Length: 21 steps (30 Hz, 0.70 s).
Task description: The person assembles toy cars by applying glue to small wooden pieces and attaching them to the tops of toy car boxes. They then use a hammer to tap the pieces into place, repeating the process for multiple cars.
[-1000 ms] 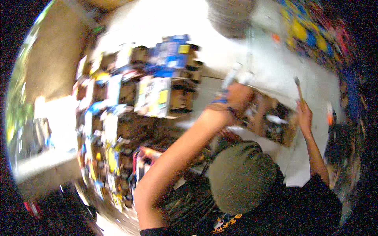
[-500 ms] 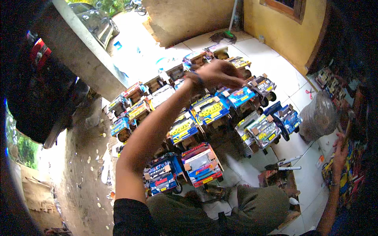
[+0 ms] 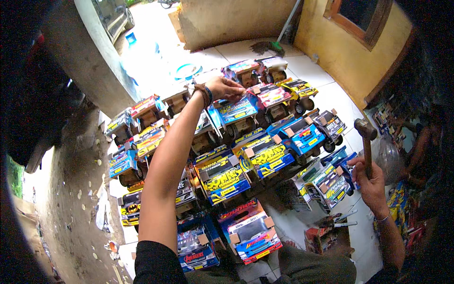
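My left hand (image 3: 225, 89) reaches far out over the rows of toy trucks, its fingers pinched together at the top edge of a light-blue toy truck (image 3: 239, 110). Whatever sits between those fingertips is too small to make out. A red-and-white toy truck (image 3: 273, 94) stands just right of them. Over on the right, my right hand (image 3: 371, 186) is wrapped round the wooden handle of a hammer (image 3: 367, 154), held upright with its head at the top. Below it is a toy truck with a green-and-white front (image 3: 328, 184).
Several printed toy trucks with black wheels stand close together, including two yellow-and-blue ones (image 3: 222, 181). A broom (image 3: 273, 46) leans by the yellow wall (image 3: 326, 57). Pliers-like tools (image 3: 343, 220) lie right of my legs; a clear plastic bag (image 3: 388, 161) sits beyond the hammer.
My left hand has moved left, from above the right-hand trucks to the light-blue one. My right hand has risen from the right side, now holding the hammer. The view has shifted.
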Available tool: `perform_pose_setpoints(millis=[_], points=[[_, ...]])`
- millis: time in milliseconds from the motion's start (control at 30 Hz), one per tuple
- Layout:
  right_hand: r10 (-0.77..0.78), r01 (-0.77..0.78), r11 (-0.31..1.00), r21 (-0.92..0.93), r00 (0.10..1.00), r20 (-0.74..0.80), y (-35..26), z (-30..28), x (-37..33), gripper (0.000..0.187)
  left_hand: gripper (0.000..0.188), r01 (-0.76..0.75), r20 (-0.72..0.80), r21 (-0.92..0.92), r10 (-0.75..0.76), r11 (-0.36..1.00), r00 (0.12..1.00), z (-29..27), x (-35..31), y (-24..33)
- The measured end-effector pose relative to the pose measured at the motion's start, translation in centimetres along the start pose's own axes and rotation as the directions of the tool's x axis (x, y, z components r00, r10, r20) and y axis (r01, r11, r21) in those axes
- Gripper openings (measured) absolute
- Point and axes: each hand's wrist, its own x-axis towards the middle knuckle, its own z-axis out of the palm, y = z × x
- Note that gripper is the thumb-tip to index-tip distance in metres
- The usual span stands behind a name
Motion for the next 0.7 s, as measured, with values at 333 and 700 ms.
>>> perform_pose_setpoints(millis=[333, 700], points=[[0.025, -0.035, 0.998, 0.055, 0.986, 0.163, -1.4, 5.5, 4.5, 0.023, 0.037, -0.040, 0.006, 0.186, 0.040, 0.982, 0.999, -0.5, 1.6, -2.0], [-0.020, 0.024, 1.000, -0.013, 0.969, 0.246, -3.8, 8.4, 8.1, 0.033, 0.038, -0.007, -0.012, 0.229, 0.010, 0.973, 1.000, -0.4, 1.3, -1.7]])
